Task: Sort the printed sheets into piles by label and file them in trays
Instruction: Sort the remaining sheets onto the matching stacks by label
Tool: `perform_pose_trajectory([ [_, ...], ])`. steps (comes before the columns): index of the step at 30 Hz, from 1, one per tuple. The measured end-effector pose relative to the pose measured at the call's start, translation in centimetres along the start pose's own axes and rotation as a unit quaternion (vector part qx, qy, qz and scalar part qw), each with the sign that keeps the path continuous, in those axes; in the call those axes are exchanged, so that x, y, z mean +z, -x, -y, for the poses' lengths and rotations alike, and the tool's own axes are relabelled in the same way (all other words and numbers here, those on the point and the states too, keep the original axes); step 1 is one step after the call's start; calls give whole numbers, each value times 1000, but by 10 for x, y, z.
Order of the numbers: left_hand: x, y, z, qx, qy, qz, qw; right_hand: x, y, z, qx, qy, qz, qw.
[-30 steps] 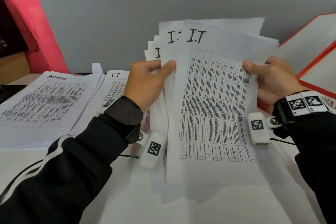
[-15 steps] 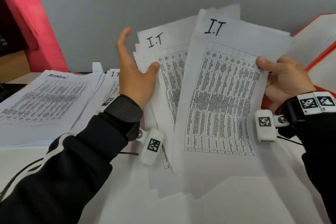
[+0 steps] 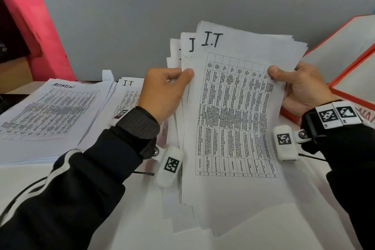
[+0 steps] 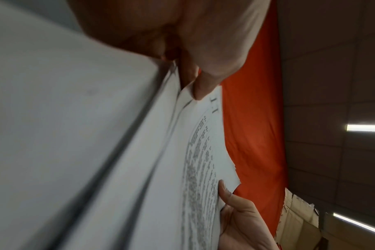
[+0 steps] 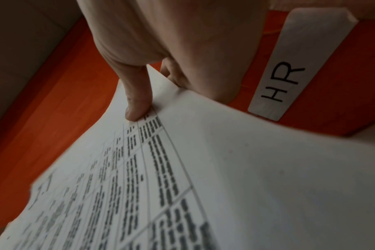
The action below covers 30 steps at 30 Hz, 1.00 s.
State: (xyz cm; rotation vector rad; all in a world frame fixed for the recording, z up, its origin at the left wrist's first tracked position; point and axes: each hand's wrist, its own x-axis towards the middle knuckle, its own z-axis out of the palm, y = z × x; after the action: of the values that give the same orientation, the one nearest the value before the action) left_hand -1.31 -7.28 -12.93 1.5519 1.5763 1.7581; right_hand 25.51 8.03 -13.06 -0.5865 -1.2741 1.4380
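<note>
I.T sheaf (image 3: 233, 111): fanned sheets, all visible labels I.T, held upright above tabletop (image 3: 263, 227).
Left hand (image 3: 164, 91): pinching left edge of sheaf, thumb on front.
Right hand (image 3: 300, 85): gripping right edge, thumb on top sheet.
ADMIN pile (image 3: 46, 111): stacked on tabletop, far left.
I.T pile (image 3: 125, 95): just beside ADMIN pile, partly behind left wrist.
Red trays (image 3: 341, 95): right of sheaf; one tagged HR (image 5: 289, 67).
Status, judged: sorting well advanced; sheaf not squared; nothing seen filed from these piles; filing remains.
</note>
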Motion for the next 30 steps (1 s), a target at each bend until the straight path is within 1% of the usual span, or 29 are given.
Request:
perform_pose_trajectory([
  [2,-1,0,-1,-6,-12,-27,1000,2,1,-1,4,5,-4,1000],
  [4,-2,0,-3,-27,15,-45,998,3,3,-2,-1,6,-11,1000],
  [9,-4,1,-5,-65,84,-48,993,3,6,-2,2,8,-16,1000],
  [13,-3,3,-5,-75,88,-48,992,1,6,-2,4,16,-12,1000],
  [16,-4,3,-4,-87,97,-79,988,-3,3,-3,-5,19,-26,999],
  [20,-6,-1,0,-95,84,-113,985,-11,-4,-3,-19,10,-56,998],
  [22,-6,-3,-1,-94,80,-124,985,-15,-4,1,-30,-4,-61,998],
  [23,-6,-4,0,-93,74,-132,984,-18,-4,4,-35,-19,-52,998],
  [25,-9,-6,5,-88,71,-138,984,-26,-3,7,-38,-63,-14,997],
  [27,-11,-6,9,-47,56,-138,988,-35,-2,11,-29,-116,31,992],
  [29,-10,-5,10,15,38,-127,991,-39,-3,11,-15,-144,46,988],
  [30,-9,-4,9,32,39,-119,992,-38,-3,11,-16,-132,32,991],
])
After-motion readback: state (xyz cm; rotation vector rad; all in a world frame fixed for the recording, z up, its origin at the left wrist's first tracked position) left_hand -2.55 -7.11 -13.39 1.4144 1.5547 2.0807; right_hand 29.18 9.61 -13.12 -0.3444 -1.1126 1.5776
